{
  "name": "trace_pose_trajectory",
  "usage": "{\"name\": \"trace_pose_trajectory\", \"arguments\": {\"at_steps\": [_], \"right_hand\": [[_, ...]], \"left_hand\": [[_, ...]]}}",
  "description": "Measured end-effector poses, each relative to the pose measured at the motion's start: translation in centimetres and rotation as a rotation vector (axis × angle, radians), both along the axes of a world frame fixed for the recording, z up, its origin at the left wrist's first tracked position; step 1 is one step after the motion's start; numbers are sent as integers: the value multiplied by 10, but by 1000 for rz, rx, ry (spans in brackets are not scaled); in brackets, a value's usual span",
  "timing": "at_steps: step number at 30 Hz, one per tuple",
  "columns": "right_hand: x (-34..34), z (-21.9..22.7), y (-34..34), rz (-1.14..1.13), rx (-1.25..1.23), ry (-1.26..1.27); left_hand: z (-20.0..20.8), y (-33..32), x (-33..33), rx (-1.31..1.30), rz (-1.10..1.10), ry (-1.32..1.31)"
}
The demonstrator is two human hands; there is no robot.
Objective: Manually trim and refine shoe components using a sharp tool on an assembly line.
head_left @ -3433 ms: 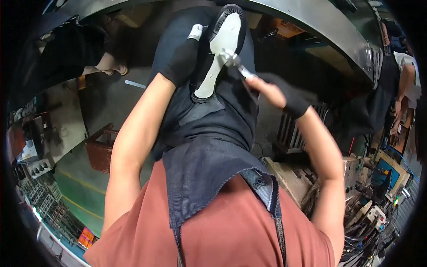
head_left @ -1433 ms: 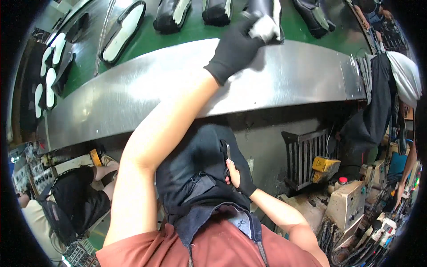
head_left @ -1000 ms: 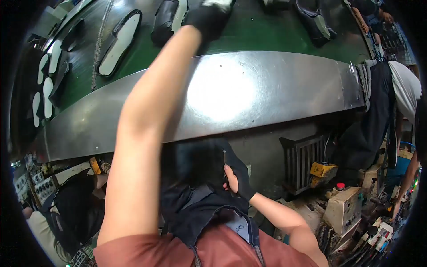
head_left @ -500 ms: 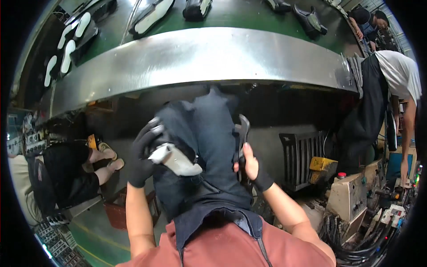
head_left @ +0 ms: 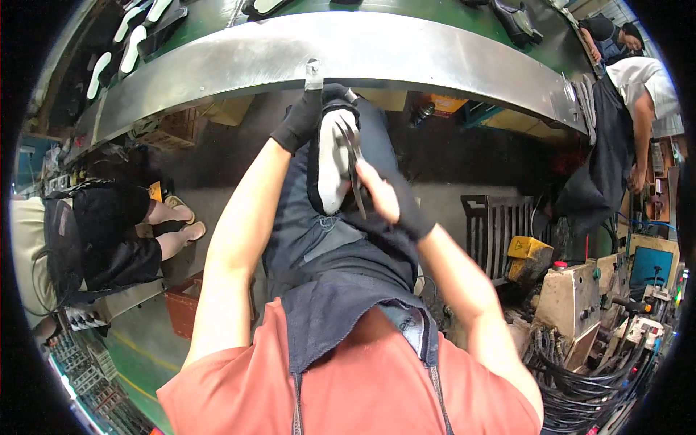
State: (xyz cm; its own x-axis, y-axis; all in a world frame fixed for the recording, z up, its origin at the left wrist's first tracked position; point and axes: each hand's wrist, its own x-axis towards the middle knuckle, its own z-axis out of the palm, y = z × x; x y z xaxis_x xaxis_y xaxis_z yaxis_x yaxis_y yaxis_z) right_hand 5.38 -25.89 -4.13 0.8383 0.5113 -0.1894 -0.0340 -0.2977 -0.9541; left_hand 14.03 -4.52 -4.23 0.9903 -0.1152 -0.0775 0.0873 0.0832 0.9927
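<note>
A black shoe (head_left: 330, 163) rests on my thighs with its white underside up, pointing away from me. My left hand (head_left: 310, 116), in a black glove with silver tape on a fingertip, is closed round its far end. In my right hand (head_left: 380, 194), which wears a black glove with bare fingertips, are dark metal pincers (head_left: 351, 148). Their head lies over the right side of the white underside. Motion blurs the jaws, so I cannot tell whether they grip the shoe's edge.
Ahead runs a metal-edged bench (head_left: 239, 54) with several shoes and white soles (head_left: 133, 49) on its green top. A dark slatted rack (head_left: 500, 232), a yellow box (head_left: 528, 254) and a machine (head_left: 569, 301) stand right. A red crate (head_left: 181, 308) and seated person are left; other people are right.
The shoe has been laid lengthwise on my thighs, white side up. My left hand has moved to its far end, and my right hand has brought the pincers inward over it.
</note>
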Motion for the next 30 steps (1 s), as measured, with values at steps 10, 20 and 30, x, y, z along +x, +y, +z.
{"name": "trace_pose_trajectory", "arguments": {"at_steps": [10,20,30], "right_hand": [[-12,-14,36,-143,-22,-190],[-58,-19,-17,430,-186,-393],[-53,-34,-42,616,-177,-717]], "left_hand": [[-6,1,-10,-236,53,-98],[-7,6,-114,-237,146,-8],[-25,-20,-156,-364,193,-19]]}}
